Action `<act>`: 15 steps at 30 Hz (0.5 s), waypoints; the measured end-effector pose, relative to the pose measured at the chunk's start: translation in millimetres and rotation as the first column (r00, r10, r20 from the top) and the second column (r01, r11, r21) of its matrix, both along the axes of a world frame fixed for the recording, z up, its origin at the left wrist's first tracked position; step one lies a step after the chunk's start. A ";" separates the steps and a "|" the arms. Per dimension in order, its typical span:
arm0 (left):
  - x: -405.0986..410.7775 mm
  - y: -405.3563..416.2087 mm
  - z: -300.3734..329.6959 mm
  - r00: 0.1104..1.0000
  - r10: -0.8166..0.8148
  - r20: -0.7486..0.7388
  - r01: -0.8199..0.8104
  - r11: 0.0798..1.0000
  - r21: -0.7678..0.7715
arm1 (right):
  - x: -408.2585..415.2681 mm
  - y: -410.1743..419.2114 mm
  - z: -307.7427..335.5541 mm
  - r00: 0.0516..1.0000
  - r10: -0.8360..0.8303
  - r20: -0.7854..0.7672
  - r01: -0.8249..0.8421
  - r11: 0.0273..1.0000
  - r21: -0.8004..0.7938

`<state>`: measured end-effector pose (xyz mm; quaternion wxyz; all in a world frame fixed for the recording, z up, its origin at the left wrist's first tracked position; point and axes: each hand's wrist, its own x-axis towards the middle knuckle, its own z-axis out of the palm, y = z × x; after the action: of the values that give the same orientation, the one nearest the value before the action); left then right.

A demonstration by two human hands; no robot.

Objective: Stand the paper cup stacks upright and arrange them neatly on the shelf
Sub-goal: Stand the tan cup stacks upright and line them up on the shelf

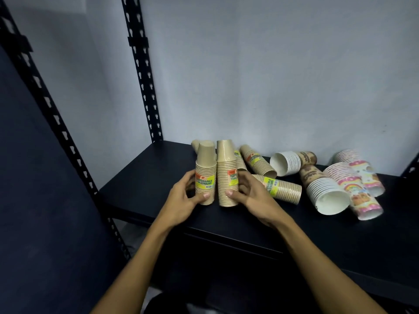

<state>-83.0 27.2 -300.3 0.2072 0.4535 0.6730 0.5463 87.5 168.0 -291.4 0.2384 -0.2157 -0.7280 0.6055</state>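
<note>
Kraft cup stacks (205, 175) (227, 175) upright, bases up, left hand (183, 198) gripping one, right hand (249, 196) the other

This looks like a storeroom or the back stock area of a small shop, though the dim light makes it hard to be sure. A black metal shelf (145, 177) stands against a plain pale wall (272, 75), carried by slotted black uprights (141, 71) of the boltless racking kind. On it, toward the far right, lie wrapped retail packs of disposable paper cups (278, 189), some with bright printed labels reading "disposable tableware".
</note>
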 end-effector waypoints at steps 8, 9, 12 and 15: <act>-2.7 1.4 -12.3 0.996 0.041 -0.076 -0.041 0.999 -0.002 | -19.6 0.0 -15.3 0.999 -0.039 0.002 0.037 0.973 0.230; -3.4 1.4 -13.0 0.997 0.040 -0.073 -0.041 0.999 -0.004 | -19.8 0.4 -16.9 0.999 -0.043 -0.001 0.042 0.970 0.240; -4.3 -0.3 -11.0 0.999 0.002 -0.043 -0.003 1.000 -0.022 | -19.4 1.3 -17.0 1.000 -0.023 0.002 0.022 0.970 0.243; -6.4 -0.6 -11.8 0.999 -0.031 -0.039 0.029 0.999 -0.046 | -18.8 3.2 -17.9 1.000 0.011 0.022 -0.016 0.973 0.232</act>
<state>-89.5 26.5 -312.1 0.2121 0.4697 0.6824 0.5184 68.7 171.2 -309.3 0.2502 -0.1878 -0.7975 0.5158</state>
